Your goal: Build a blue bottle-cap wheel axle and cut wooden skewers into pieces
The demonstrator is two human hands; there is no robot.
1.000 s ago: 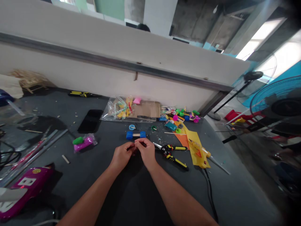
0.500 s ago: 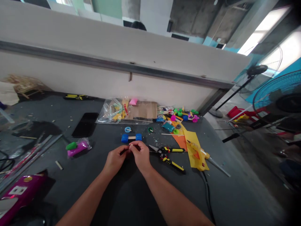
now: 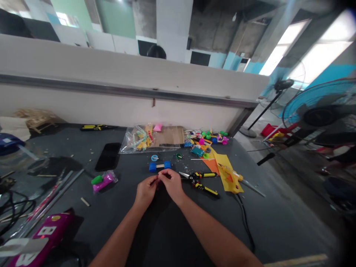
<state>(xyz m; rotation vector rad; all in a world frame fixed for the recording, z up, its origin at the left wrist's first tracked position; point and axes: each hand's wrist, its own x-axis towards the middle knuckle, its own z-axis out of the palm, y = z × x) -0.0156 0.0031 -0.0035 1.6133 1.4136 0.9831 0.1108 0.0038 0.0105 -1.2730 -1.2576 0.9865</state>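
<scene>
My left hand (image 3: 145, 191) and my right hand (image 3: 171, 185) meet above the dark table, fingertips pinched together. Whatever they hold between them is too small and too covered to name. Just beyond the fingers lies a small piece with blue ends joined by a wooden stick (image 3: 160, 166). Behind it are a light blue ring (image 3: 154, 158) and a dark green ring (image 3: 178, 156), each with a little stick in it. To the right of my right hand, yellow-and-black pruning shears (image 3: 197, 178) lie with their blades and handles apart.
A yellow glue gun (image 3: 234, 178) with a cord lies on yellow sheets at the right. A phone (image 3: 108, 156) and a packet of purple clay (image 3: 104, 181) are at left. A plastic bag (image 3: 151, 139) and colourful clay pieces (image 3: 207, 137) line the back partition.
The view has tilted up and shifted left, so the table things appear moved rightward on the left side. My hands stay pinched together in front of the blue-ended piece.
</scene>
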